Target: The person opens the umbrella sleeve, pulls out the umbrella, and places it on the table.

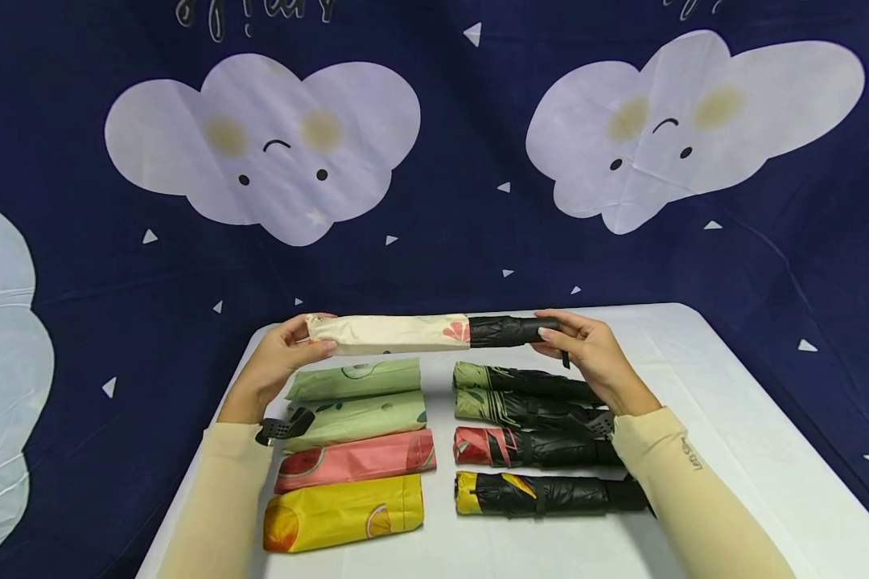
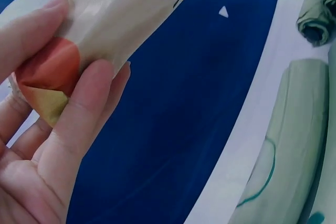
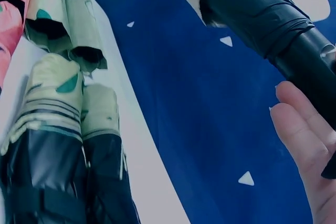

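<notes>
Held level above the far part of the table is a folded black umbrella, most of its length inside a cream cloth cover with a pink print near the mouth. My left hand pinches the cover's closed end; in the left wrist view that end of the cover shows an orange-red patch between thumb and fingers. On the other side, my right hand grips the umbrella's dark handle, and a short strap hangs below it. The right wrist view shows the black umbrella entering the cover.
On the white table, several covers lie in a left column: two green, one pink, one yellow. Folded umbrellas with matching tips form a right column, the yellow-tipped umbrella nearest. A dark blue cloud-print cloth hangs behind.
</notes>
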Demonstrator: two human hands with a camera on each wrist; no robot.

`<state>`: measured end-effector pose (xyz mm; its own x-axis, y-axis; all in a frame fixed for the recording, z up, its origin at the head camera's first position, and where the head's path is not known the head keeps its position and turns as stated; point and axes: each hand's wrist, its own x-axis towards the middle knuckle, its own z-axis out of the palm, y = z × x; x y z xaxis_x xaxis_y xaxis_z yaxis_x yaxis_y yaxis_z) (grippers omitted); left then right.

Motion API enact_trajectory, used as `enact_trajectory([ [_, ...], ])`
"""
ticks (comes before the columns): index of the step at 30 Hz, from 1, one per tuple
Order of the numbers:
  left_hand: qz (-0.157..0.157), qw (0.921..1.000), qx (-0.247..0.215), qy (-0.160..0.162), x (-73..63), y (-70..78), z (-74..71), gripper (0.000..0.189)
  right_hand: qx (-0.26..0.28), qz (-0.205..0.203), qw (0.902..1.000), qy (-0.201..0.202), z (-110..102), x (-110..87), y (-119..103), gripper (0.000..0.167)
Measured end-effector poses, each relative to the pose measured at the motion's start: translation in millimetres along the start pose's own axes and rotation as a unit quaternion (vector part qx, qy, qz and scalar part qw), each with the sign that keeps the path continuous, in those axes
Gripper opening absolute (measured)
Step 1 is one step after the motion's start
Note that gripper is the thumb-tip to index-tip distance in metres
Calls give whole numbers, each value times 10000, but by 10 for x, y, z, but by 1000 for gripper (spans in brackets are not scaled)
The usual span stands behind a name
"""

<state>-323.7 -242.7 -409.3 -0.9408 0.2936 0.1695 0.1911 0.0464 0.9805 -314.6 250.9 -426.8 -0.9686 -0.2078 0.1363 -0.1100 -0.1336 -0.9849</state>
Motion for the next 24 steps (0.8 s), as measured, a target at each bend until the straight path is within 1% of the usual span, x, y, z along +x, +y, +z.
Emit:
enact_trajectory([
  [4,-173,9997,163,85,-3,-38,-78,37,198,-35,9998,18,-69,4,15,46],
  [7,-261,9994,184,114,13,-55,-93,35,304,-61,9995,35,-97,15,24,43],
  [11,-284,9995,19,166,33,-73,-98,35,328,-34,9994,61,-124,26,32,44],
  [14,-260,9993,-111,250,27,-87,-129,32,325,-2,9994,149,-165,27,32,43],
  [19,-168,9976,-451,487,7,-127,-233,27,490,-74,9985,219,-289,22,22,39],
  [24,-284,9947,-684,707,20,-193,-349,27,595,-130,9979,231,-434,12,44,39],
])
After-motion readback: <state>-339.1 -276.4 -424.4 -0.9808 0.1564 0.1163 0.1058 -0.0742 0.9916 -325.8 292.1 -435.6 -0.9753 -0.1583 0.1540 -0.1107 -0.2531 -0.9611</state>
